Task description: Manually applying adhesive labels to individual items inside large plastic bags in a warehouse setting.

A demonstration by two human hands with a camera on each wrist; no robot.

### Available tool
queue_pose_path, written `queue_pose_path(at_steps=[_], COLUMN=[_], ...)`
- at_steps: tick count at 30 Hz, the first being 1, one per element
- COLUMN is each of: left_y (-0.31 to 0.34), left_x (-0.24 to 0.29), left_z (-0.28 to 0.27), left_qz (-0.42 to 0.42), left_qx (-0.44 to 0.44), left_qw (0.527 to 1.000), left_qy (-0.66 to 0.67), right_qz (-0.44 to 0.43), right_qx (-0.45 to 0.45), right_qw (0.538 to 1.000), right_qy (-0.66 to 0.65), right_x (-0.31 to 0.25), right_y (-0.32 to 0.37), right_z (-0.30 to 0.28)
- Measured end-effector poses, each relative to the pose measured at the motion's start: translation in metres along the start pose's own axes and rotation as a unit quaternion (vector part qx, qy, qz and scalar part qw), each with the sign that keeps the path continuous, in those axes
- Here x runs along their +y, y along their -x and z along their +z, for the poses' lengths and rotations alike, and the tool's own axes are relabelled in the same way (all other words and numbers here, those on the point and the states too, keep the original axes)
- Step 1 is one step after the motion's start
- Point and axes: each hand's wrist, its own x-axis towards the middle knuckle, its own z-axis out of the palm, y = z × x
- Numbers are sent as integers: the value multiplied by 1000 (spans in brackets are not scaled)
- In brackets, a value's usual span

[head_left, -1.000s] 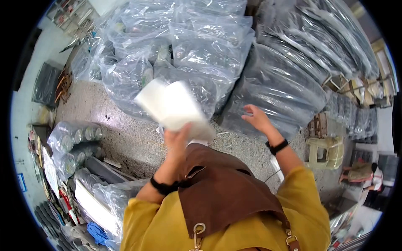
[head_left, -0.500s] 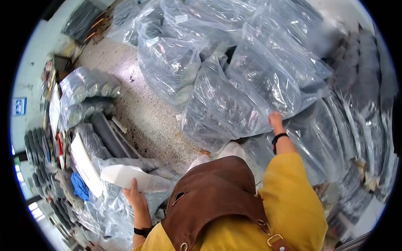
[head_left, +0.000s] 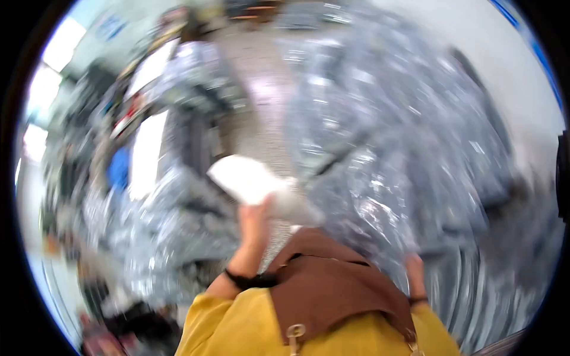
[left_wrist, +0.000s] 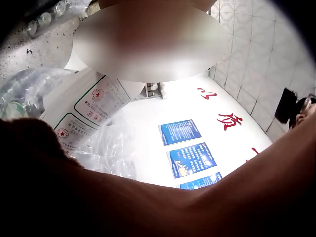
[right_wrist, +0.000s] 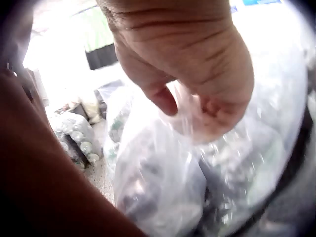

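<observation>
The head view is motion-blurred. My left hand (head_left: 255, 219) is raised in front of my chest and holds a white flat packet (head_left: 243, 178); the left wrist view shows its green-framed labels with red seals (left_wrist: 94, 108). My right hand (head_left: 415, 270) is low at the right against a large clear plastic bag (head_left: 386, 178). In the right wrist view the right hand (right_wrist: 197, 74) has its fingers curled and pinches the film of that bag (right_wrist: 158, 187), which is filled with dark items.
More filled clear bags (head_left: 172, 237) are heaped at the left, with a white board (head_left: 145, 154) and something blue (head_left: 119, 169) among them. A strip of speckled floor (head_left: 261, 113) runs between the heaps. Blue posters (left_wrist: 180, 132) hang on a white wall.
The head view has swung round and blurred. My left hand lifted the white packet from low at the left to the centre. My right hand dropped lower and now pinches the bag's film.
</observation>
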Motion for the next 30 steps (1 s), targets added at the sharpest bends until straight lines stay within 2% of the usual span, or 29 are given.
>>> queue_pose_path(at_steps=[1, 2, 3, 4, 5, 6, 7, 8, 9, 10, 11, 12, 14, 15, 16, 17, 18, 19, 20, 21, 22, 23, 26, 30], left_y=[-9, -15, -15, -7, -14, -4, -2, -2, 1, 6, 10, 11, 9, 3, 1, 1, 2, 5, 0, 3, -1, -2, -9, -11], left_x=[-7, -17, -29, -6, -30, -13, -11, -5, 1, 5, 10, 20, 37, 37, 42, 44, 48, 56, 51, 59, 57, 57, 48, 50], left_z=[0, 0, 13, 44, 68, 49, 70, 80, 82, 82, 84, 80, 71, 66, 63, 64, 64, 59, 54, 57, 55, 60, 72, 84], left_qz=[29, 43, 69, -56, 65, 94, 109, 123, 134, 142, 190, 197, 122, 73, 61, 33, 96, 32, 93, 93, 115, 104, 78, 63], left_qx=[-8, -10, 9, 8, -31, -37, -76, -68, -78, -85, -55, -43, -3, 38, 81, 110, 127, 125, 82, 54, 4, 14, 9, -21], left_qw=[997, 966, 948, 984, 997, 995, 990, 989, 987, 986, 980, 979, 982, 987, 986, 985, 978, 986, 984, 973, 965, 969, 972, 976], left_qy=[-69, -256, -309, -167, -22, 9, 42, 51, 32, 10, 3, 3, 143, 136, 133, 129, 131, 105, 131, 202, 234, 222, 220, 206], right_qz=[-160, -221, -219, -218, -191, -191, -156, -216, -253, -280, -326, -333, -440, -455, -460, -439, -500, -508, -542, -584, -580, -590, -518, -481], right_qx=[92, 122, 214, 141, 82, -78, -215, -264, -332, -356, -344, -354, -339, -340, -333, -330, -300, -293, -246, -186, -184, -167, -177, -158], right_qw=[963, 932, 919, 949, 971, 978, 946, 911, 890, 865, 852, 847, 814, 806, 806, 817, 795, 789, 794, 789, 790, 787, 829, 852], right_qy=[194, 260, 249, 178, 118, -39, -187, -233, -183, -216, -221, -217, -168, -167, -167, -178, -169, -184, -120, -49, -73, -64, -113, -131], right_x=[-12, -41, -83, -150, -210, -258, -291, -333, -364, -389, -420, -430, -439, -451, -461, -457, -459, -458, -466, -466, -474, -473, -463, -453], right_y=[-23, -35, -35, -34, -28, -12, -12, 5, 12, 21, 36, 34, 21, 25, 31, 25, 26, 24, 31, 30, 37, 36, 32, 27], right_z=[-3, -13, -21, -35, -43, -13, -5, 13, 27, 46, 58, 69, 92, 94, 94, 102, 105, 110, 99, 97, 90, 83, 75, 70])
